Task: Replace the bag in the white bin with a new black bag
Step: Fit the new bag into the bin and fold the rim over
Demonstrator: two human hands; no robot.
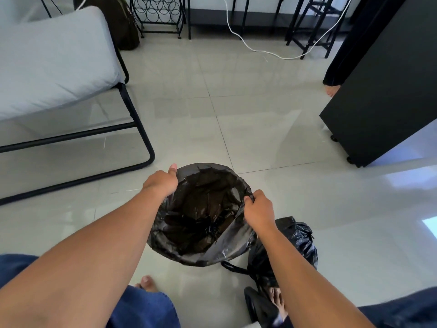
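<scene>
While both hands work the rim in the lower middle of the frame, I see the new black bag (201, 216) spread open over the bin, whose white body is entirely hidden under the plastic, so I cannot tell how far the liner reaches down its sides. My left hand (162, 183) is clenched on the far-left edge of the bag mouth, thumb on top of the rim. My right hand (259, 209) pinches a gathered fold of the bag at the right edge, where loose plastic hangs in a flap toward the lower right. Just beside that flap, at lower right, lies the tied-off old bag (293, 245) on the tiled floor (260, 119), touching or nearly touching the bin.

My reading is that the liner is seated and I am fitting the mouth around the rim. The right side looks slack; if I pull it down hard, the thin film could tear or the left edge could pop off the rim. The light bin could also tip or slide on the glossy tiles toward the old bag. Letting go early would let the loose flap slump inside. A bare foot (146, 282) at bottom centre sits close to the bin.
</scene>
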